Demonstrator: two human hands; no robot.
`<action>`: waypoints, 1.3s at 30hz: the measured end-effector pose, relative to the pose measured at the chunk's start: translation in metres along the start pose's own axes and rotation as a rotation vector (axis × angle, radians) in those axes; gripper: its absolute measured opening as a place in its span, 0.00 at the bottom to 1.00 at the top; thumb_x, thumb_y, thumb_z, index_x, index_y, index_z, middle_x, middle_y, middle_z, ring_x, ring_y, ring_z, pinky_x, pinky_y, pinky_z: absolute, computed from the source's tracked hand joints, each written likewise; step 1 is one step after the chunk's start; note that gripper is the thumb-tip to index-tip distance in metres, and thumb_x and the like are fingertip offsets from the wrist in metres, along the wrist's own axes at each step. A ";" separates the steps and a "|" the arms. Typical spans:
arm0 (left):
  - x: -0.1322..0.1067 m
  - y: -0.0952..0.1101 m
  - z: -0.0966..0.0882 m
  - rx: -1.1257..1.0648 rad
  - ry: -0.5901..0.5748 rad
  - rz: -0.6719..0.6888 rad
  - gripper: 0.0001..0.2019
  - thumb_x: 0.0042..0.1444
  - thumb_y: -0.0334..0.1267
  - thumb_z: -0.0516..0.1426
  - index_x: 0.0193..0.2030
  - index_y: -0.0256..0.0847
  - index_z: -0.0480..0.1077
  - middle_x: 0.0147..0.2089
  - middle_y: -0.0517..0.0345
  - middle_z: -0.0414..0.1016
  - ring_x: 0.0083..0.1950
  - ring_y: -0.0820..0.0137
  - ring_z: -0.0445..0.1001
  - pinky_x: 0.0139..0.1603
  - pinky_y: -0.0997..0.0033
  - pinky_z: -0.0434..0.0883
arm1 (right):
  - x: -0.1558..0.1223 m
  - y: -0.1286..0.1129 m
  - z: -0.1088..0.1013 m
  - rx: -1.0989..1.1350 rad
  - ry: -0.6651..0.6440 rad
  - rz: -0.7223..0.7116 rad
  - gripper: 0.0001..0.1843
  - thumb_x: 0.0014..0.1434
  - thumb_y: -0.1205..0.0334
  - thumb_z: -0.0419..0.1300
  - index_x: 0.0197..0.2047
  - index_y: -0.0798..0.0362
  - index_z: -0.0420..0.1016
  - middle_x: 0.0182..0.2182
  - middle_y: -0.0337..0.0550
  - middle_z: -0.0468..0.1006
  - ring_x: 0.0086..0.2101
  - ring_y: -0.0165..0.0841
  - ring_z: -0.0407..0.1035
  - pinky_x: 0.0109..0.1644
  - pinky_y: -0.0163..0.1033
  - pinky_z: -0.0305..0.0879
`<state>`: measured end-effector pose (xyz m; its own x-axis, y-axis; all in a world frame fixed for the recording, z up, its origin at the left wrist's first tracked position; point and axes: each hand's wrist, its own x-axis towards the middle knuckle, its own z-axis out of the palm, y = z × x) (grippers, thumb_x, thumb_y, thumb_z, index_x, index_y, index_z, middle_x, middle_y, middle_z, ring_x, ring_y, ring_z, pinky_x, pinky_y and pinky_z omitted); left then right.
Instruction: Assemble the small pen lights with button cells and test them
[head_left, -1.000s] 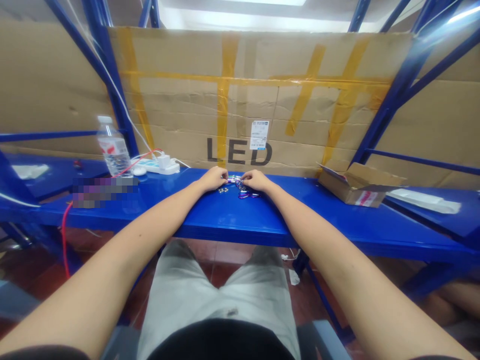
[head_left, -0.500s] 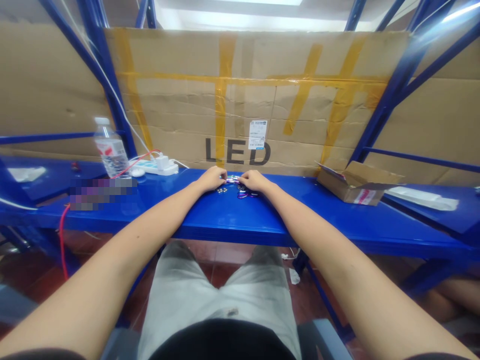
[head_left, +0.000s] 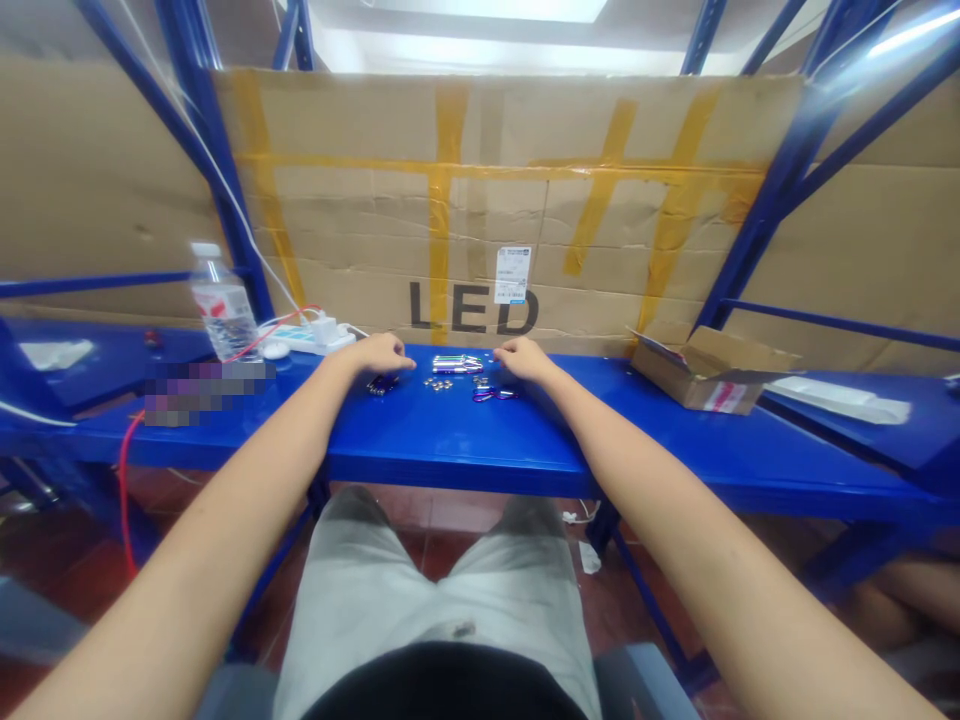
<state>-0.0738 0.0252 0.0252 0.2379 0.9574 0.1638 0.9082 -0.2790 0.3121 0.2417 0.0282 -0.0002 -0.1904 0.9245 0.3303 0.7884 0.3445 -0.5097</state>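
My left hand (head_left: pixel 379 355) rests knuckles-up on the blue shelf (head_left: pixel 450 440), fingers curled over a small dark item (head_left: pixel 381 383) that I cannot name. My right hand (head_left: pixel 521 358) lies further right, fingers curled down near a purple clip-like piece (head_left: pixel 491 393). Between the hands lie a small silvery cylinder (head_left: pixel 456 363) and several tiny metal rings (head_left: pixel 437 382). What the right fingers hold, if anything, is hidden.
A water bottle (head_left: pixel 223 305) and a white power strip (head_left: pixel 307 335) with a red cable stand at the back left. An open cardboard box (head_left: pixel 709 370) sits at the right. A taped cardboard sheet marked LED (head_left: pixel 480 200) closes the back.
Both hands were together over the small parts; now they have drawn apart, the left hand sliding left, leaving the silvery cylinder and rings uncovered between them.
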 end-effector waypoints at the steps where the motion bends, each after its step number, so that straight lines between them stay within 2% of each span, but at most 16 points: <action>1: -0.004 -0.001 -0.003 0.014 -0.051 -0.006 0.13 0.43 0.49 0.66 0.25 0.41 0.75 0.28 0.52 0.78 0.31 0.62 0.74 0.37 0.65 0.68 | 0.000 0.001 -0.001 0.020 0.000 0.007 0.14 0.65 0.61 0.56 0.35 0.57 0.81 0.33 0.47 0.82 0.35 0.34 0.73 0.41 0.35 0.63; 5: -0.012 0.003 -0.004 0.039 -0.159 0.007 0.10 0.38 0.43 0.67 0.28 0.42 0.77 0.28 0.53 0.78 0.31 0.62 0.73 0.34 0.66 0.68 | 0.000 0.001 -0.002 0.027 -0.002 0.009 0.13 0.63 0.62 0.57 0.34 0.57 0.82 0.31 0.47 0.82 0.33 0.33 0.73 0.40 0.35 0.64; 10: -0.011 0.006 -0.003 -0.040 -0.173 0.056 0.10 0.35 0.39 0.65 0.29 0.44 0.78 0.30 0.55 0.80 0.32 0.64 0.73 0.33 0.69 0.67 | -0.004 -0.008 -0.002 0.009 -0.014 -0.026 0.13 0.63 0.64 0.57 0.33 0.58 0.82 0.30 0.46 0.82 0.33 0.33 0.72 0.39 0.34 0.63; 17: -0.013 0.005 -0.009 -0.122 -0.300 0.096 0.19 0.34 0.37 0.65 0.39 0.43 0.79 0.33 0.55 0.81 0.34 0.63 0.74 0.34 0.69 0.67 | -0.011 -0.016 -0.003 -0.013 -0.024 -0.088 0.13 0.63 0.62 0.57 0.34 0.58 0.81 0.31 0.44 0.80 0.35 0.33 0.70 0.38 0.34 0.60; 21: -0.012 0.004 -0.010 -0.155 -0.295 0.117 0.21 0.35 0.37 0.65 0.41 0.43 0.79 0.34 0.54 0.81 0.34 0.63 0.74 0.36 0.68 0.68 | -0.014 -0.021 -0.003 -0.020 -0.031 -0.126 0.14 0.62 0.61 0.56 0.35 0.58 0.82 0.31 0.43 0.80 0.35 0.33 0.69 0.38 0.35 0.60; 30: -0.010 -0.005 -0.012 -0.109 -0.357 0.119 0.24 0.33 0.35 0.63 0.43 0.45 0.80 0.39 0.54 0.81 0.37 0.62 0.75 0.34 0.71 0.68 | -0.018 -0.025 -0.003 -0.015 -0.052 -0.122 0.13 0.62 0.64 0.57 0.37 0.58 0.83 0.34 0.45 0.82 0.37 0.35 0.72 0.40 0.35 0.62; 39: -0.009 -0.003 -0.006 -0.162 -0.327 0.120 0.21 0.34 0.36 0.66 0.41 0.44 0.79 0.37 0.55 0.80 0.37 0.62 0.76 0.37 0.68 0.68 | -0.016 -0.024 0.000 -0.013 -0.058 -0.163 0.12 0.62 0.66 0.56 0.36 0.58 0.82 0.34 0.45 0.82 0.37 0.34 0.72 0.40 0.34 0.61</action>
<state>-0.0804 0.0169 0.0288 0.4600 0.8833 -0.0908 0.8073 -0.3734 0.4570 0.2258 0.0050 0.0064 -0.3491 0.8647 0.3612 0.7518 0.4885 -0.4429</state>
